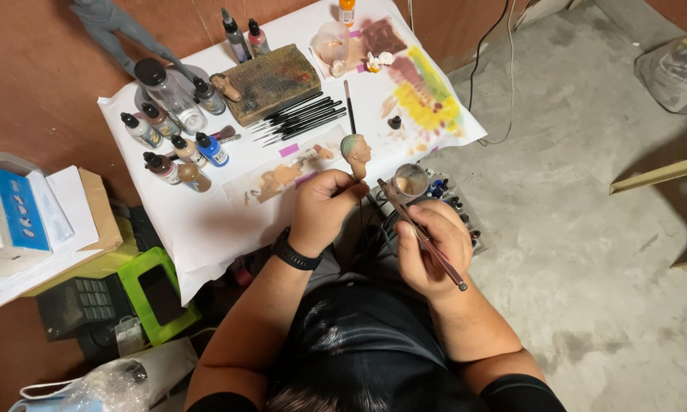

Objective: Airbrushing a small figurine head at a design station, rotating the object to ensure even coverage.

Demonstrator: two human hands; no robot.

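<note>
My left hand [322,207] is closed around the base of a small model head [356,151], skin-toned with greenish hair, held upright over the white paper sheet [206,221]. A black watch sits on that wrist. My right hand [433,248] grips a thin brush [423,238] like a pen, its tip pointing up and left toward the head, a short gap away. A small round cup of brownish liquid [410,181] stands just beyond my right hand.
On the paper lie several black brushes [301,116], several small paint bottles [172,145], a clear jar [168,93], a stained brown block [269,82] and paint smears [427,95]. A grey figurine [118,30] stands at the back left. Boxes [16,217] and a green case [157,294] are left; concrete floor right.
</note>
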